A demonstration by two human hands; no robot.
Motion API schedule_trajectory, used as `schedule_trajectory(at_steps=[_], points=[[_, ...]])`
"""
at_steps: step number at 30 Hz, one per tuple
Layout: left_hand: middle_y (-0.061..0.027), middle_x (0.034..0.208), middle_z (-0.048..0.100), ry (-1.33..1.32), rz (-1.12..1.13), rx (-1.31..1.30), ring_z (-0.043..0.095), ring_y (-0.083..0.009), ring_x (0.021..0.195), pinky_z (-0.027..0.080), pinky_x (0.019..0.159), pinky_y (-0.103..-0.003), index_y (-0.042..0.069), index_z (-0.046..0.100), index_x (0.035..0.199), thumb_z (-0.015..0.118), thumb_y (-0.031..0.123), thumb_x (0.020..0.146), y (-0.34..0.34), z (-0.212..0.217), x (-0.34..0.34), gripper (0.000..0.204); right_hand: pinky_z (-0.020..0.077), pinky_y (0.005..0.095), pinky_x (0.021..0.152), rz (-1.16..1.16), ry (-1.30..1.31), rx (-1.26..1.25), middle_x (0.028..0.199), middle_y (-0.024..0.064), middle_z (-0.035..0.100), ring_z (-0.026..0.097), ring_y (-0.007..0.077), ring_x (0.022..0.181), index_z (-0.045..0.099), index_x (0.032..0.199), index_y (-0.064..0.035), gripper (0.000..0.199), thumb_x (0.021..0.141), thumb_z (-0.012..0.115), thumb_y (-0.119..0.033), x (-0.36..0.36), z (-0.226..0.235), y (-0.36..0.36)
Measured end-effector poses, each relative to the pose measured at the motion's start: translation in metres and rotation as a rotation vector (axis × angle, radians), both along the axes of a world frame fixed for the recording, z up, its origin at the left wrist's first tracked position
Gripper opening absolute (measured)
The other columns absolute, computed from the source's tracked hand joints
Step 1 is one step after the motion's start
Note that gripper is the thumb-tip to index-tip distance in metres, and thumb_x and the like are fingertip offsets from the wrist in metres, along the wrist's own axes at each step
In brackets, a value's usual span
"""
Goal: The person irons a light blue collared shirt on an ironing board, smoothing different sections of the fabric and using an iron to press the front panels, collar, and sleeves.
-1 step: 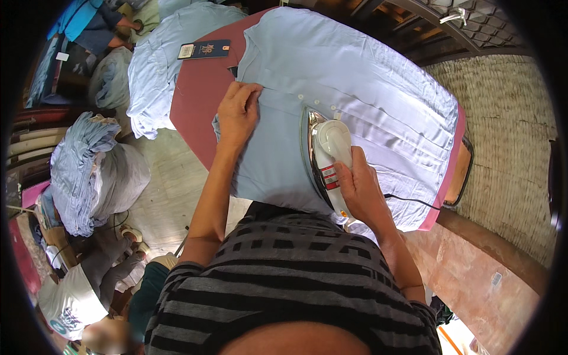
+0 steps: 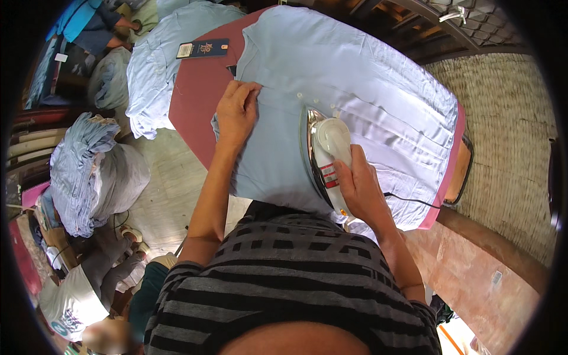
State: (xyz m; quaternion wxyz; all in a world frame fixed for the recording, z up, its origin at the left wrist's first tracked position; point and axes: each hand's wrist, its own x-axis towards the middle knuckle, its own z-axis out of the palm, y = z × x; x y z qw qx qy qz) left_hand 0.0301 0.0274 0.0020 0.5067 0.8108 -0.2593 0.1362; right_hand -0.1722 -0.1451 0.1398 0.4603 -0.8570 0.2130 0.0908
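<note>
A light blue buttoned shirt lies spread over a dark red ironing board. Near the shirt's collar end, my left hand is closed, its fingertips pinching the fabric. My right hand wraps round the handle of a white iron. The iron rests on the shirt next to the button line, its metal tip pointing away from me. Its soleplate's underside is hidden. A dark card tag lies on the board beyond my left hand. Creases show in the shirt to the right of the iron.
A black cord runs right from the iron. More blue garments hang over the board's far left. A pile of clothes stands on the left floor. Other people are at upper left and lower left. A woven mat covers the right side.
</note>
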Motion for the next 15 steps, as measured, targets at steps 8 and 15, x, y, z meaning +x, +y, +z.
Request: schedule_trajectory(at_steps=[8, 15], points=[[-0.0089, 0.087, 0.063, 0.001, -0.006, 0.038, 0.062, -0.0206, 0.073, 0.050, 0.067, -0.029, 0.002, 0.070, 0.098, 0.068, -0.003, 0.086, -0.004, 0.002, 0.001, 0.014, 0.0478, 0.0483, 0.066, -0.106, -0.028, -0.028, 0.084, 0.0307, 0.061, 0.062, 0.0503, 0.077, 0.044, 0.109, 0.0024, 0.025, 0.102, 0.051, -0.020, -0.023, 0.002, -0.010], [-0.0076, 0.084, 0.062, 0.034, 0.021, -0.009, 0.061, -0.0240, 0.071, 0.049, 0.063, -0.033, 0.005, 0.070, 0.094, 0.068, -0.002, 0.084, -0.005, 0.003, -0.003, 0.012, 0.0471, 0.0488, 0.066, -0.027, -0.024, -0.024, 0.081, 0.0309, 0.061, 0.062, 0.0490, 0.076, 0.043, 0.109, 0.0024, 0.027, 0.102, 0.051, -0.023, -0.022, -0.006, -0.018]])
